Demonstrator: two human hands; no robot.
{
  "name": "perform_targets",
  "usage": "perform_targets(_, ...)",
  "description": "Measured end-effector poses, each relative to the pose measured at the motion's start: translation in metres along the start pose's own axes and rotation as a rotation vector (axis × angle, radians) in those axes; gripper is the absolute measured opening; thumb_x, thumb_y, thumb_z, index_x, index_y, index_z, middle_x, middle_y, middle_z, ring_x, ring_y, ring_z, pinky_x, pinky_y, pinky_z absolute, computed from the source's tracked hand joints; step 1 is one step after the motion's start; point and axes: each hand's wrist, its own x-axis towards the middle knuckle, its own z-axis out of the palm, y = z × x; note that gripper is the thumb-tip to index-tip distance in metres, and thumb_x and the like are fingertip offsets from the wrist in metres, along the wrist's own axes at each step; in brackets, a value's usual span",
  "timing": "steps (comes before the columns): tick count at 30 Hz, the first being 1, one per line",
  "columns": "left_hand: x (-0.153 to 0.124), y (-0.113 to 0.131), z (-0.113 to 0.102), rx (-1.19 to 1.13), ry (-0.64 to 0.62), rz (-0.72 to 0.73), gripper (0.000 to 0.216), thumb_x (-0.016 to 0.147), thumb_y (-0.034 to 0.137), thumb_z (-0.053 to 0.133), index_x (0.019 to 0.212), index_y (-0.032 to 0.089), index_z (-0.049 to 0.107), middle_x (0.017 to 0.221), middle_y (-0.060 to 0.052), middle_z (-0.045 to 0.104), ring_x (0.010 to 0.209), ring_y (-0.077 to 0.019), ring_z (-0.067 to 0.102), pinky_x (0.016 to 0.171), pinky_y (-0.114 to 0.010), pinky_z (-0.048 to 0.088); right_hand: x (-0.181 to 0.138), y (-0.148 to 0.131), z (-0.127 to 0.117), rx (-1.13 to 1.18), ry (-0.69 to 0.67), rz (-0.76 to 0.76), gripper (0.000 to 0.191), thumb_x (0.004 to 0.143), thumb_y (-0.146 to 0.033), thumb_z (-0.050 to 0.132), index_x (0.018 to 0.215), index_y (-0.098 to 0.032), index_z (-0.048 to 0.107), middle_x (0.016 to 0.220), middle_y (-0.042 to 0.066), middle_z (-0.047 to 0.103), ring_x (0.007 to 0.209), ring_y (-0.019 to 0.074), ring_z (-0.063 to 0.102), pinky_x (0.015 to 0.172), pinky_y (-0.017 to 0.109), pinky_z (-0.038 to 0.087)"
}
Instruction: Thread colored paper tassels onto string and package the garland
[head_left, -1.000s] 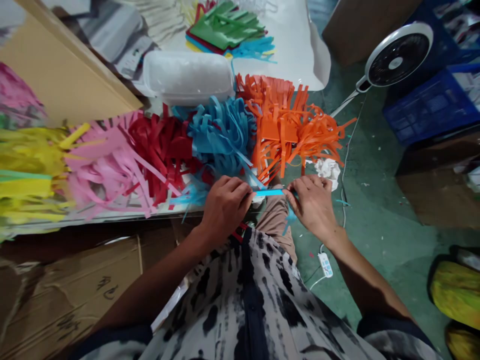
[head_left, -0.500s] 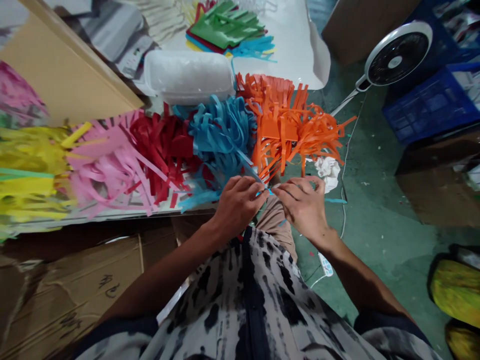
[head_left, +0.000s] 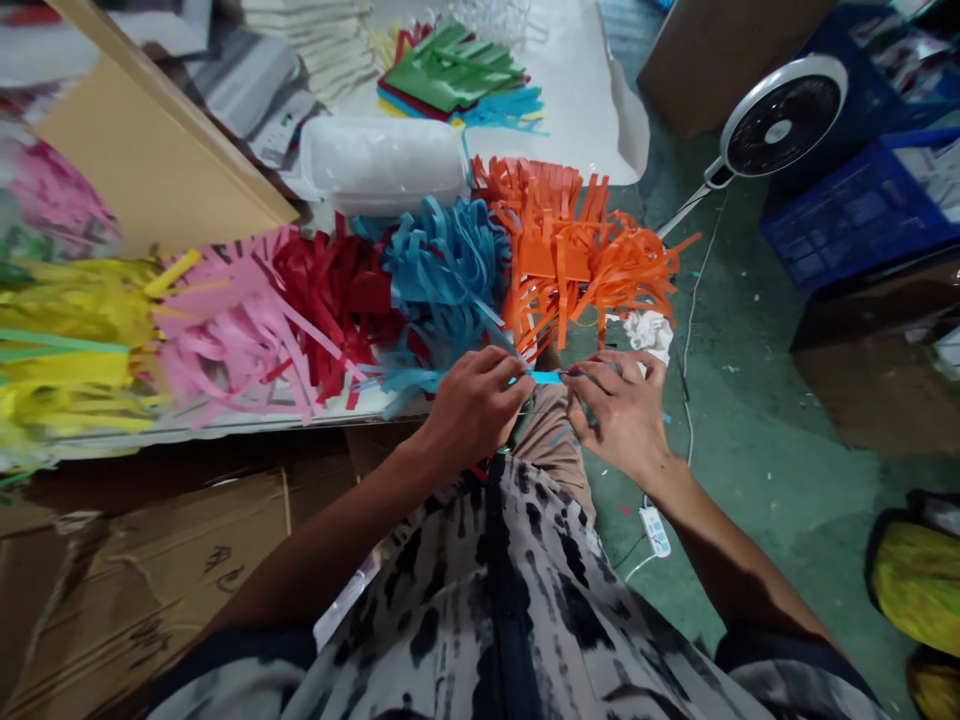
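A blue paper strip [head_left: 547, 377] is stretched between my two hands, just past the table's front edge and above my lap. My left hand [head_left: 480, 395] is closed on its left part, where blue fringe trails off towards the table. The fingers of my right hand [head_left: 619, 405] pinch the strip's other end. Behind my hands lie bunches of fringed paper: blue fringe [head_left: 446, 255], orange fringe [head_left: 559, 250], red fringe [head_left: 337, 300], pink fringe [head_left: 232, 330] and yellow fringe [head_left: 82, 330].
A white plastic tub [head_left: 384, 160] stands behind the blue fringe. Farther back lies a stack of green fringed sheets [head_left: 457, 70]. To the right are a fan [head_left: 784, 120], a blue crate [head_left: 855, 200] and a power strip [head_left: 655, 531]. Cardboard [head_left: 172, 570] lies lower left.
My right hand has moved a little to the right, away from my left hand. More of the blue strip now shows between them.
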Motion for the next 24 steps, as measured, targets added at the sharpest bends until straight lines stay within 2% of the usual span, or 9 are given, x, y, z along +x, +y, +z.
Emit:
perform_targets(3,0.01,0.0,0.01,-0.019,-0.087,0.003,0.015,0.097,0.011,0.058,0.1,0.014,0.072,0.1,-0.01,0.073,0.093,-0.0257,0.06,0.084,-0.037,0.051,0.004,0.001,-0.001,-0.005,-0.002,0.008,0.016,0.1,-0.03,0.061,0.109,-0.024,0.073,0.114,0.004,0.078,0.119,0.0296,0.062,0.102,0.05,0.029)
perform_targets(8,0.009,-0.005,0.015,-0.031,-0.108,-0.046,0.019,0.097,0.008,0.055,0.109,0.011,0.07,0.103,-0.012,0.071,0.094,-0.0264,0.059,0.085,-0.038,0.051,0.009,0.004,0.005,0.05,-0.006,-0.002,0.016,0.104,-0.036,0.061,0.109,-0.027,0.073,0.111,0.003,0.076,0.117,0.0277,0.06,0.102,0.047,0.029)
perform_targets(11,0.008,-0.005,0.015,-0.014,-0.116,-0.114,0.018,0.101,0.014,0.053,0.106,0.012,0.07,0.102,-0.012,0.071,0.094,-0.0274,0.06,0.083,-0.04,0.048,0.012,0.004,0.008,0.066,-0.035,0.033,0.018,0.106,-0.035,0.057,0.106,-0.025,0.072,0.107,0.005,0.074,0.113,0.0269,0.06,0.099,0.046,0.03)
perform_targets(17,0.007,-0.006,0.01,0.053,-0.095,-0.339,0.018,0.102,0.03,0.059,0.096,0.017,0.069,0.096,-0.01,0.071,0.096,-0.0299,0.06,0.081,-0.044,0.042,0.019,0.004,0.008,0.051,-0.123,0.154,0.024,0.107,-0.039,0.052,0.097,-0.022,0.066,0.099,0.006,0.069,0.104,0.0276,0.056,0.09,0.043,0.03)
perform_targets(21,0.009,-0.012,0.003,0.001,-0.141,-0.393,0.012,0.098,0.028,0.064,0.092,0.019,0.068,0.096,-0.008,0.073,0.097,-0.0289,0.061,0.08,-0.042,0.041,0.025,0.002,0.006,-0.019,-0.158,0.161,0.023,0.105,-0.038,0.053,0.094,-0.021,0.065,0.099,0.008,0.07,0.106,0.0296,0.055,0.092,0.045,0.03)
perform_targets(24,0.009,-0.016,0.002,-0.057,-0.117,-0.394,0.009,0.098,0.026,0.063,0.097,0.02,0.069,0.098,-0.006,0.074,0.096,-0.0272,0.061,0.081,-0.041,0.042,0.026,0.0,0.003,-0.006,-0.137,0.152,0.014,0.103,-0.032,0.058,0.104,-0.023,0.068,0.106,0.007,0.072,0.111,0.0294,0.055,0.093,0.045,0.03)
